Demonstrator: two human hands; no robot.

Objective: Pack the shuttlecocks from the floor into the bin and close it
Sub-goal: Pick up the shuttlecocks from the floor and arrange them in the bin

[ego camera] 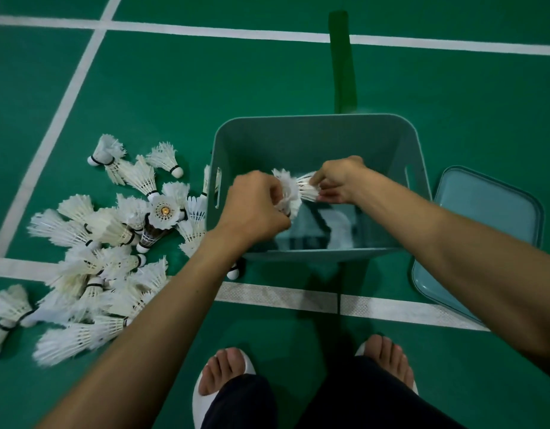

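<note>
A teal plastic bin stands open on the green court floor. Both my hands are over its inside. My left hand grips a white feather shuttlecock. My right hand pinches a second shuttlecock, whose feathers touch the first one. The bin's shiny bottom shows no shuttlecocks where it is visible. A pile of several white shuttlecocks lies on the floor left of the bin. The bin's teal lid lies flat on the floor to the right of the bin.
White court lines cross the floor in front of the bin and behind it. A dark green post rises behind the bin. My feet in white slippers stand just before the near line.
</note>
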